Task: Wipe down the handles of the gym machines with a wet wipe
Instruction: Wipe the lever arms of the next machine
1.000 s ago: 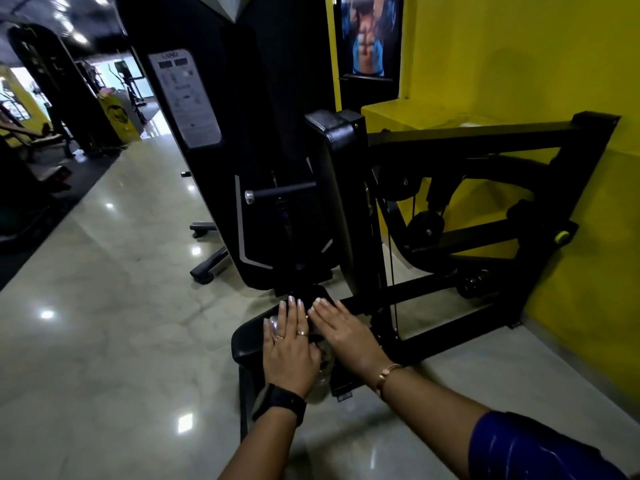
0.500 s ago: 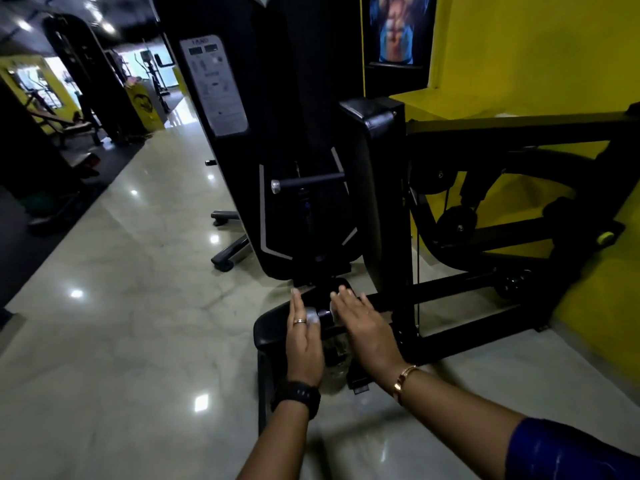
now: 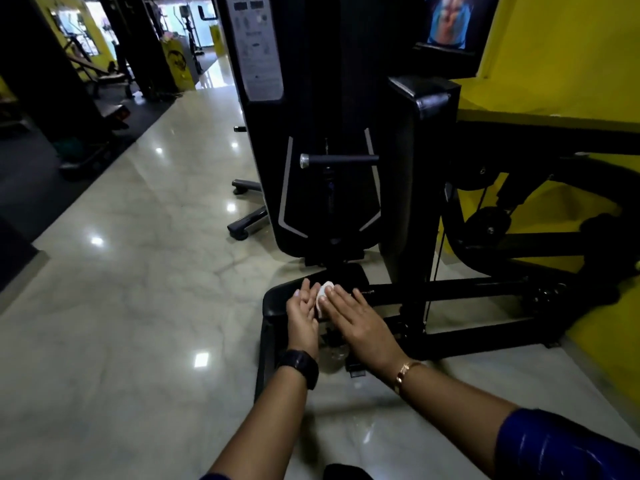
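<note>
Both my hands hover over the black seat pad [image 3: 277, 303] of a black gym machine. My left hand [image 3: 302, 318] is turned palm inward with straight fingers. A small white wet wipe [image 3: 323, 296] lies against its fingers. My right hand [image 3: 351, 318] has straight fingers that press on the wipe from the right. Above them a black horizontal handle bar [image 3: 341, 159] with a silver end cap sticks out of the machine's tower. Part of the wipe is hidden under my right fingers.
A tall black back pad [image 3: 420, 174] stands right of the tower. The machine's black frame [image 3: 485, 289] runs right toward a yellow wall [image 3: 568, 53]. Glossy marble floor [image 3: 131, 289] spreads left. Other machines [image 3: 104, 74] stand at the far left.
My hands were lying flat on the seat pad, then turned onto their edges. The white wipe now shows between them. The view has shifted so the machine appears further right.
</note>
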